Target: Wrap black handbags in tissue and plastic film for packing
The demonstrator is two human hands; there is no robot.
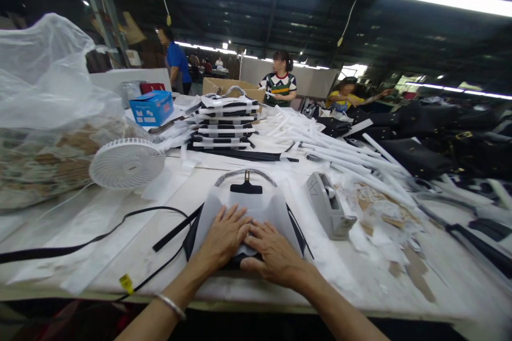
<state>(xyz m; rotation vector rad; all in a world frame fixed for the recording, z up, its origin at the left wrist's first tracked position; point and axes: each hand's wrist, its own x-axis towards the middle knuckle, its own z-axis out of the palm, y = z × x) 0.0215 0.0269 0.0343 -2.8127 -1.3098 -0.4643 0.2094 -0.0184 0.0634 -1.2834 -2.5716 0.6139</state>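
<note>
A dark handbag lies on the table in front of me, its top handle pointing away. White wrapping sheet covers most of its front, and a black flap with a metal clasp shows above the sheet. Both hands press flat on the covered bag, fingertips meeting near its middle. My left hand has its fingers stretched out and wears a bangle at the wrist. My right hand rests beside it, fingers extended and thumb apart. Black straps stick out at the bag's sides.
A grey tape dispenser stands to the right, near paper scraps. To the left are a white fan and a large plastic bag. Behind lie stacked wrapped bags, a blue box and white strips. Several people work beyond.
</note>
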